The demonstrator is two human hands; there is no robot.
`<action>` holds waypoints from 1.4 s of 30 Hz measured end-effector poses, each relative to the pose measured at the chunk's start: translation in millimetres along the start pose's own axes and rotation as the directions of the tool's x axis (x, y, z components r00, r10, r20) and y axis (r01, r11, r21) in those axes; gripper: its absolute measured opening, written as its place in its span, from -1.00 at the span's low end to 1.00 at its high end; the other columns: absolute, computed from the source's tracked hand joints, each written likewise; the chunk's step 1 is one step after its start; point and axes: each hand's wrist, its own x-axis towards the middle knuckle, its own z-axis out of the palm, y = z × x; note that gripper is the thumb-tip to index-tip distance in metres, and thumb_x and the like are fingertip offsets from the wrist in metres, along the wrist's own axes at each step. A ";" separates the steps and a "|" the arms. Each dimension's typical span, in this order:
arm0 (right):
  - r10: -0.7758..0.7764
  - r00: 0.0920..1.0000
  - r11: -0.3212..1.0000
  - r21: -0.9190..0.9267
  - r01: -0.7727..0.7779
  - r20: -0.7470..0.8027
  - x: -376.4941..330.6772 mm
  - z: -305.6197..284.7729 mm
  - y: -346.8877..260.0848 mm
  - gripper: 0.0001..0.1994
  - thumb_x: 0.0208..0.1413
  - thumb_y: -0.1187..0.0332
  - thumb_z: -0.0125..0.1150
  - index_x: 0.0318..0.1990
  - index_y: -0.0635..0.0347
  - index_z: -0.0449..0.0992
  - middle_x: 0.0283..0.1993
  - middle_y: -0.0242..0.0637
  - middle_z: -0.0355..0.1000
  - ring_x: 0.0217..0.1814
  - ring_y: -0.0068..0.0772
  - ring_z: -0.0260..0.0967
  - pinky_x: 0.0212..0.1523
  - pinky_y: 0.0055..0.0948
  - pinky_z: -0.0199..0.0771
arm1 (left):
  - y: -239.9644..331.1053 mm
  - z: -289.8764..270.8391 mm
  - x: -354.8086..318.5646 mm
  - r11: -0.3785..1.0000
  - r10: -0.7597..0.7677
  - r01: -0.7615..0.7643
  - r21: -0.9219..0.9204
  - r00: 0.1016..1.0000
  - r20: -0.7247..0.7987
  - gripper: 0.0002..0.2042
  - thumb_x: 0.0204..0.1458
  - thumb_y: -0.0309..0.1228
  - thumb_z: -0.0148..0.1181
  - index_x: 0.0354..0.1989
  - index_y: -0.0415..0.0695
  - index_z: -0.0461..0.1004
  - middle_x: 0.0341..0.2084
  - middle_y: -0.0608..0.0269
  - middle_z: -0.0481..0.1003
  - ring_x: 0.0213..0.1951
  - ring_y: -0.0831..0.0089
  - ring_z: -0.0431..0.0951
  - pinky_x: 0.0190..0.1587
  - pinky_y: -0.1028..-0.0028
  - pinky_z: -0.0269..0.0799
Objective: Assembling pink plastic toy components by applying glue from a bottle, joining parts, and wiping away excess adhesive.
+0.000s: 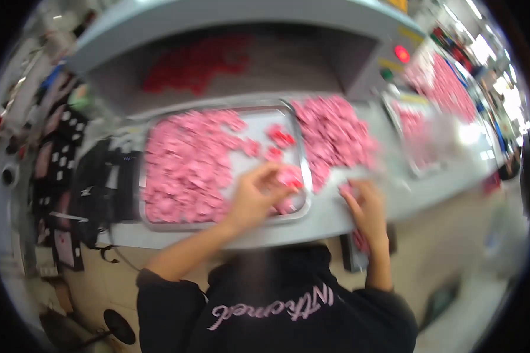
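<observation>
Over the right part of a metal tray [218, 226], my left hand [253, 197] is closed, thumb and fingers pinched around a small pink piece with a red part [291, 178]. A broad heap of pink pieces [185, 170] fills the tray's left side, and a few pink-and-red ones [281, 136] lie near its right wall. To the right of the tray, my right hand [366, 206] is low over the table, its fingertips closed on a small pink piece [346, 189]. Blur hides the exact kind of the pieces. Beyond that hand is a loose pile of pink pieces [333, 135].
A grey machine housing [241, 17] arches over the back, with red pieces [197, 62] inside and a red lit button [401, 55] at right. Another tray [419, 170] of pink pieces stands farther right. Black equipment [125, 188] borders the left; a small bin [353, 253] sits below the table edge.
</observation>
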 end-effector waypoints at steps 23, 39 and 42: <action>-0.393 0.841 0.914 0.057 0.402 0.372 16.8 -24.2 4.7 -0.69 -0.25 0.61 0.15 -0.23 0.20 0.46 -0.14 -0.23 0.37 -0.21 -0.20 0.27 -0.14 -0.39 0.27 | 10.2 -1.3 -4.8 0.999 -0.048 0.048 0.005 0.989 0.138 -0.65 -0.11 -0.54 0.19 -0.12 -0.30 0.30 -0.44 0.22 0.46 -0.51 0.62 0.45 -0.52 0.70 0.29; -0.311 0.905 0.944 -0.017 0.330 0.290 20.8 -25.0 -9.6 -0.71 -0.30 0.58 0.24 -0.30 0.25 0.46 -0.25 -0.22 0.40 -0.22 -0.26 0.31 -0.17 -0.41 0.26 | 7.7 -4.2 1.1 0.999 -0.041 0.036 0.040 0.990 0.131 -0.64 -0.15 -0.49 0.23 -0.12 -0.22 0.35 -0.45 0.28 0.46 -0.56 0.65 0.44 -0.59 0.69 0.34; -0.374 0.921 0.927 0.046 0.371 0.108 31.4 -19.5 -23.9 -0.72 -0.31 0.58 0.26 -0.32 0.27 0.46 -0.25 -0.19 0.41 -0.21 -0.27 0.33 -0.16 -0.42 0.28 | 16.3 -7.9 0.8 0.997 -0.063 0.068 -0.020 0.980 0.187 -0.64 -0.21 -0.54 0.26 -0.16 -0.25 0.37 -0.48 0.29 0.43 -0.55 0.63 0.42 -0.54 0.65 0.37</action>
